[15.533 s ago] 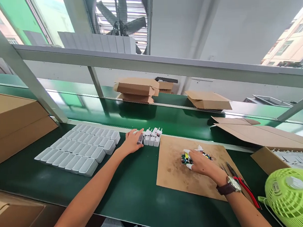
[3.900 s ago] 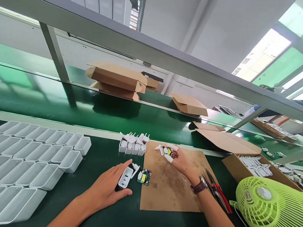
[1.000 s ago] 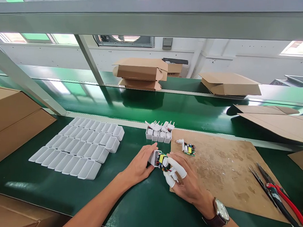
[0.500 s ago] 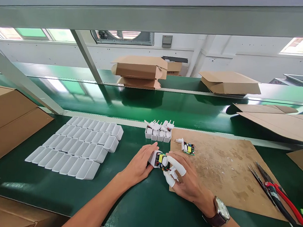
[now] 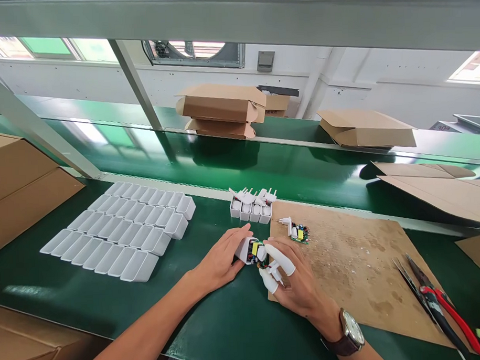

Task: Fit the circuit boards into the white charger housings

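My left hand point(image 5: 223, 259) is closed round a white plastic case point(image 5: 243, 250), whose open end faces right. A circuit board point(image 5: 257, 252) with a yellow part sits partly inside that case. My right hand point(image 5: 294, 275), with white covers on two fingers, pinches the board's right end, beside a white plug piece point(image 5: 275, 271). Another circuit board point(image 5: 300, 233) with a white plug piece lies on the brown cardboard sheet point(image 5: 345, 260). Behind my hands stand several filled white cases point(image 5: 251, 210), with plug pieces on top.
Rows of empty white cases point(image 5: 108, 229) cover the left of the green table point(image 5: 225, 327). Tweezers point(image 5: 413, 289) and red-handled pliers point(image 5: 435, 296) lie at the right. Cardboard boxes point(image 5: 217, 107) stand on the back ledge, and a large box point(image 5: 27, 182) is at the left.
The board appears slightly deeper in the white case, with my right hand a little nearer to it. The whole view has shifted slightly.
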A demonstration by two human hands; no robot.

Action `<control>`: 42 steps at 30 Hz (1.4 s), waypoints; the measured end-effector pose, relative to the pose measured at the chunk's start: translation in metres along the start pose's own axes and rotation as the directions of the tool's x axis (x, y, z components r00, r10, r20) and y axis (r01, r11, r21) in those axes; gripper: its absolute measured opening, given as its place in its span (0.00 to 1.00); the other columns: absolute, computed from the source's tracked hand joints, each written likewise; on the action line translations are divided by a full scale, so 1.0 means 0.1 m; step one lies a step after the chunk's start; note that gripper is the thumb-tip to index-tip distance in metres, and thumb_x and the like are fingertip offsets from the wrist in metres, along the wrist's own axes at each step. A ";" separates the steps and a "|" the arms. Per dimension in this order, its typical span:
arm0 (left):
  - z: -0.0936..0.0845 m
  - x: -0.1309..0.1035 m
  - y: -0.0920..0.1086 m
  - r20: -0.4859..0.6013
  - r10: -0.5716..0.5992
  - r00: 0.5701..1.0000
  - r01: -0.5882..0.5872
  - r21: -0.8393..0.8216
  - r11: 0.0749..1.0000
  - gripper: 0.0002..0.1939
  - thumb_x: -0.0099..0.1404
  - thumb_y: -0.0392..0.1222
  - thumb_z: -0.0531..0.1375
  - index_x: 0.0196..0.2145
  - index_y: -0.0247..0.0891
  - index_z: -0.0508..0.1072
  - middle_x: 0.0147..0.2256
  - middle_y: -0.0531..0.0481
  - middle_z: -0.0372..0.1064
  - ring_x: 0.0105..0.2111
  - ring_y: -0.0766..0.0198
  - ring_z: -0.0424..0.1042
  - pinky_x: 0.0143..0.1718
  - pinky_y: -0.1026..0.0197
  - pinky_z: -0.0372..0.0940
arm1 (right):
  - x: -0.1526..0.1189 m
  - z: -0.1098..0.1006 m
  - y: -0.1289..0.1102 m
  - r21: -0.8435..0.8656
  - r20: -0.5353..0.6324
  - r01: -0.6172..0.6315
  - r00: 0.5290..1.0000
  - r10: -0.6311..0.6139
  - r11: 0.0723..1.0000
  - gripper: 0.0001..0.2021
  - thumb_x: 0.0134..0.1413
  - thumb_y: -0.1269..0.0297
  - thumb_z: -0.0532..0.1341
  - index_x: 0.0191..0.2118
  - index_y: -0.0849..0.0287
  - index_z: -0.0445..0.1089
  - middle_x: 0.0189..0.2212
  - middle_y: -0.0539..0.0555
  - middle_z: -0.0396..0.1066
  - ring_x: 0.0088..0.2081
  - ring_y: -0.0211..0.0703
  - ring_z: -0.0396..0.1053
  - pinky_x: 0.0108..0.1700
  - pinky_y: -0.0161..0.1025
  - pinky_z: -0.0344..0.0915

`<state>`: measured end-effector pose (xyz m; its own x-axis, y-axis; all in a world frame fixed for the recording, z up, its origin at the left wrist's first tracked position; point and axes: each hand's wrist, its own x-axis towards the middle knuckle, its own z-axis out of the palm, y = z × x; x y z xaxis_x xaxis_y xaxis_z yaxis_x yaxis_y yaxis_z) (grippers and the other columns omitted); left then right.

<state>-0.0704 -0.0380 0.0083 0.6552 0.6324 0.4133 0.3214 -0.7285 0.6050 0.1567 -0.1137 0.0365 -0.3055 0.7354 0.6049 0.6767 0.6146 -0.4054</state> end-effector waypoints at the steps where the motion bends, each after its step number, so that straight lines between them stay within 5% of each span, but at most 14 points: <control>1: 0.00 0.00 0.00 0.000 0.001 1.000 -0.001 -0.003 1.000 0.38 0.70 0.30 0.58 0.72 0.45 0.47 0.62 0.36 0.66 0.65 0.46 0.65 0.63 0.37 0.67 | 0.00 -0.01 0.00 0.006 -0.001 -0.002 1.000 0.002 1.000 0.36 0.62 0.77 0.60 0.72 0.51 0.52 0.56 0.61 0.72 0.59 0.56 0.71 0.57 0.57 0.75; 22: -0.02 0.00 0.01 0.011 0.011 1.000 -0.011 -0.015 1.000 0.30 0.72 0.32 0.57 0.68 0.43 0.54 0.61 0.36 0.67 0.68 0.45 0.62 0.64 0.36 0.66 | -0.01 -0.02 0.00 0.022 0.020 -0.013 1.000 0.013 1.000 0.37 0.62 0.78 0.61 0.73 0.48 0.52 0.57 0.60 0.72 0.60 0.57 0.70 0.57 0.58 0.74; 42: 0.06 0.00 0.04 0.020 -0.012 1.000 0.013 -0.051 0.999 0.37 0.69 0.34 0.62 0.70 0.45 0.52 0.61 0.40 0.69 0.64 0.46 0.63 0.63 0.37 0.64 | -0.06 0.09 0.09 0.079 0.059 -0.028 0.998 0.023 0.996 0.34 0.65 0.72 0.63 0.72 0.51 0.52 0.59 0.62 0.70 0.62 0.55 0.66 0.60 0.57 0.71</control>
<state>-0.0652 -0.0423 0.0068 0.6650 0.6359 0.3918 0.2948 -0.7054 0.6446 0.1584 -0.1102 0.0231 -0.3291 0.7649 0.5538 0.6297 0.6148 -0.4749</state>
